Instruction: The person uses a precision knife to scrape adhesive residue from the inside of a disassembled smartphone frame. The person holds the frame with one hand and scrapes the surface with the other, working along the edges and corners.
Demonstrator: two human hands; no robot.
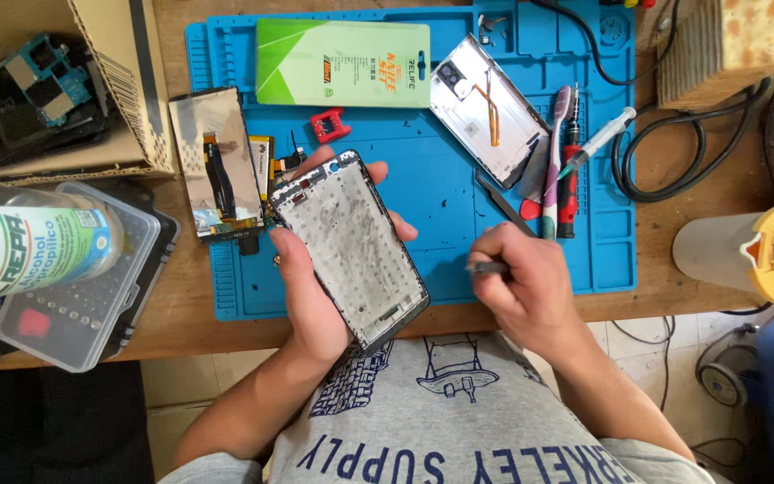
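Cradling a phone frame from beneath, the left hand curls its fingers around both edges, the frame's long axis running diagonally away. Just right, the right hand pinches dark tweezers, tips over the blue mat.

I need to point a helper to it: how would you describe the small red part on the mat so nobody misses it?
Start at the blue work mat on the wooden table. Near its top lies a green and white packet; just below that packet's lower edge sits the small red part. It is the only small, squarish red piece lying alone on bare mat, unlike the long red-handled tool far right.
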